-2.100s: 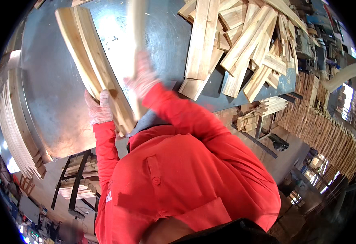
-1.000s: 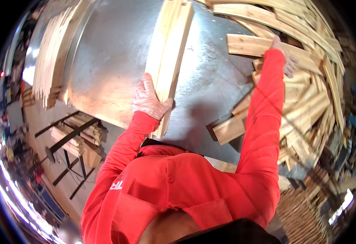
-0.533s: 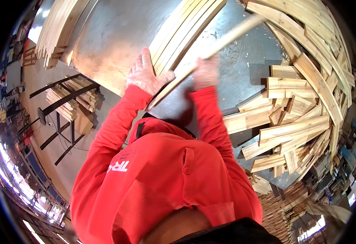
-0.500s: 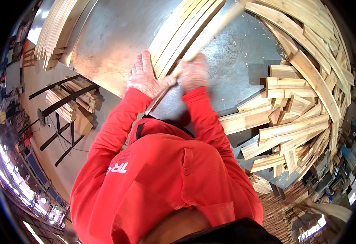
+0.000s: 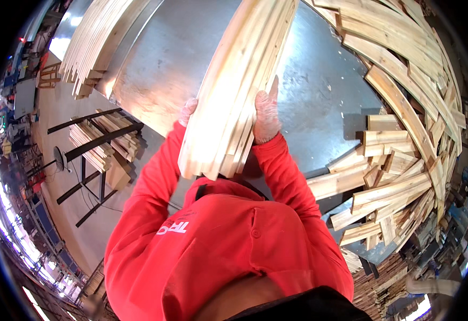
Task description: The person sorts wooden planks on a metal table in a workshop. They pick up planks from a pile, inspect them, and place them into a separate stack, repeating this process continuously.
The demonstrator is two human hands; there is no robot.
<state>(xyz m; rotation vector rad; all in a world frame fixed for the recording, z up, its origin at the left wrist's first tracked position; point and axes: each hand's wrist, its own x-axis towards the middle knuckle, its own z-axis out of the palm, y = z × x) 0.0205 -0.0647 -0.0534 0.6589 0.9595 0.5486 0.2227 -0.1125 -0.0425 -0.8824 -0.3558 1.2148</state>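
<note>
A bundle of long pale wooden strips [image 5: 228,91] is held between my two hands, its near end close to my chest and raised off the metal tabletop. Along its left side, my left hand [image 5: 189,111] grips the edge, most of its fingers hidden by the wood. My right hand [image 5: 267,115] presses the right side, fingers pointing up along the strips. Both hands wear thin, clear gloves. The near ends of the strips are uneven, and the far ends run out of the top of the picture.
The metal tabletop [image 5: 319,96] carries small wood chips. A large heap of loose boards [image 5: 400,107] curves along the right. At the upper left stands a neat stack of strips [image 5: 97,43]. A black metal frame [image 5: 105,142] with stacked wood pieces stands on the floor at left.
My hands have moved from around the strips' near end on the table to either side of the bundle. The bundle is now lifted and nearer to me, and the loose strip has joined it.
</note>
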